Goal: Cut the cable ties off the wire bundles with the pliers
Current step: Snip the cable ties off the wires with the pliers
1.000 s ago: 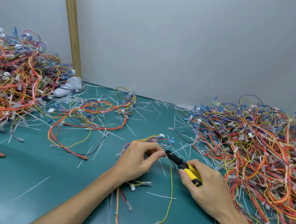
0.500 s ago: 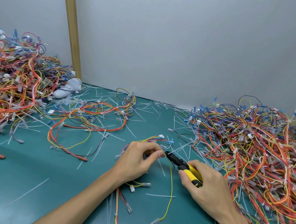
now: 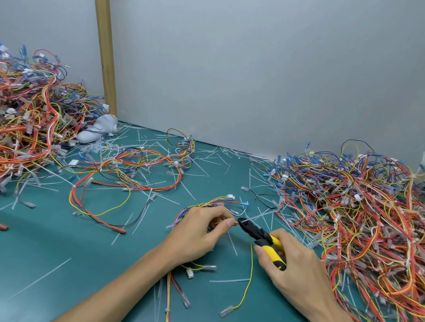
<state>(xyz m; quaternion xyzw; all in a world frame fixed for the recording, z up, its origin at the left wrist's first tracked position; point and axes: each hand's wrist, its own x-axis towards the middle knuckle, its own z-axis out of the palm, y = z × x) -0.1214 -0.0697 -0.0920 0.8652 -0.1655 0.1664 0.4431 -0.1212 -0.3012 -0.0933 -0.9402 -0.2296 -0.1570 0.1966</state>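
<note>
left hand (image 3: 199, 233) pinches thin multicoloured wire bundle (image 3: 212, 203) | right hand (image 3: 293, 266) grips yellow-handled black pliers (image 3: 261, 237), tip at bundle | teal matte worktop (image 3: 42, 248), near-edge middle

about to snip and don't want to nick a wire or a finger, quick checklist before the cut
1. Left hand pinches the wire bundle: ok.
2. Right hand grips the pliers by the handles: ok.
3. Pliers tip reaches the bundle: ok.
4. Blades on a cable tie, not a wire: cannot tell.
5. Left fingertips clear of the blades: cannot tell, very close.
</note>
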